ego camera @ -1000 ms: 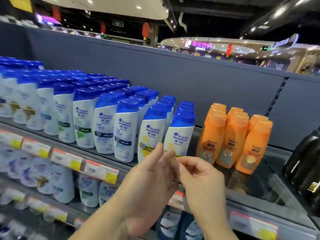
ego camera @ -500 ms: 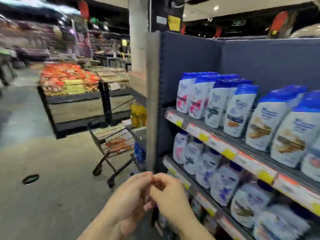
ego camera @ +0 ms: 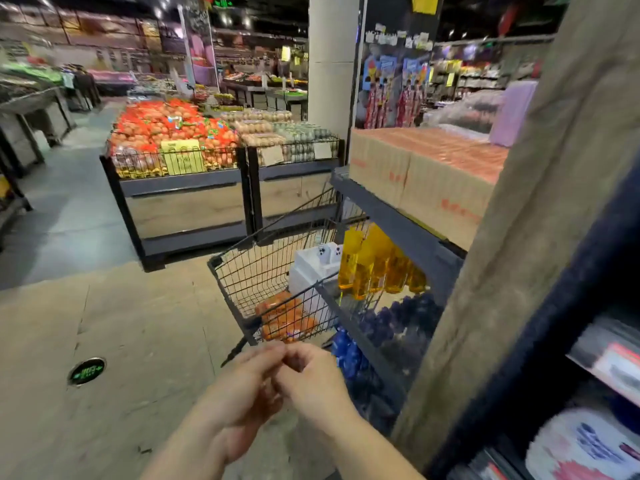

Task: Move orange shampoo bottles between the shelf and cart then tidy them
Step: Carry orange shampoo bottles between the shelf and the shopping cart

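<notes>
Bottles (ego camera: 282,318), orange, lay in the cart (ego camera: 242,271) beside the shelf (ego camera: 398,233) end. You seemed between moves, facing the cart; next likely called for reaching down into it. Your left hand (ego camera: 239,403) and right hand (ego camera: 311,386) met fingertip to fingertip, fingers curled; whether they pinched anything, I couldn't tell.

One cart (ego camera: 273,289); two hands; orange bottles (ego camera: 285,318) inside, perhaps three, blurred.
</notes>
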Demonstrator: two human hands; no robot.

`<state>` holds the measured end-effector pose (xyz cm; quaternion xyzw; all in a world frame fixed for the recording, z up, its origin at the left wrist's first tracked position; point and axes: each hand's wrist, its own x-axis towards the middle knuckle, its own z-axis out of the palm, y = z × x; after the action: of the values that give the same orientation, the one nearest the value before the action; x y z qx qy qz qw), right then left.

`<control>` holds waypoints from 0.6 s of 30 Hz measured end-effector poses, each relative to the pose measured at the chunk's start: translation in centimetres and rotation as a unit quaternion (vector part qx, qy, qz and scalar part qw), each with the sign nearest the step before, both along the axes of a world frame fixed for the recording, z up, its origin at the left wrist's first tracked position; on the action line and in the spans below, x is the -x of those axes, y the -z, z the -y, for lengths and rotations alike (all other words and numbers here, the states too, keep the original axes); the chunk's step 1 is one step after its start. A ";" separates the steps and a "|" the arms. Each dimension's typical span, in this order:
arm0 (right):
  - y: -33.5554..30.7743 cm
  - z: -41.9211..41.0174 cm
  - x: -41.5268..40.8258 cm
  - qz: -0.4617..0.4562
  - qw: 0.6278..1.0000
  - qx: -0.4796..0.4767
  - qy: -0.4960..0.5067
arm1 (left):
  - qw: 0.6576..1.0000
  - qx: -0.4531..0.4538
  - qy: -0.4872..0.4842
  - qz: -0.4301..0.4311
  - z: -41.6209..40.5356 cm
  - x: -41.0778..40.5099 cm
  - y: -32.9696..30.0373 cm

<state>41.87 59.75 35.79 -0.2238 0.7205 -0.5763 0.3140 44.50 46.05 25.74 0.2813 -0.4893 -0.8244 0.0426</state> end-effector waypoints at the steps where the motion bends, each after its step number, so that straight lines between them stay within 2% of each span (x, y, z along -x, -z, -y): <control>1: 0.3 2.3 2.2 0.002 1.000 -0.003 0.000 | 1.000 -0.004 -0.001 0.003 1.4 1.6 -0.6; 6: 0.8 13.0 11.7 -0.031 0.999 -0.027 -0.002 | 0.999 0.009 -0.048 0.000 8.6 8.3 -6.1; 10: 2.6 19.7 17.5 -0.034 0.998 -0.050 -0.005 | 0.999 -0.006 -0.040 0.008 14.9 12.4 -8.1; 14: 7.7 25.9 23.5 0.009 0.992 -0.109 0.070 | 0.996 -0.018 -0.032 0.078 24.1 18.1 -5.9; 18: 14.4 33.2 29.2 0.110 0.964 -0.140 0.197 | 0.992 -0.009 -0.010 0.127 34.5 25.3 -0.6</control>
<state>12.64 26.55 21.37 0.0335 0.7847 -0.5415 0.2997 19.24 11.58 26.33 0.3885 -0.4809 -0.7859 -0.0142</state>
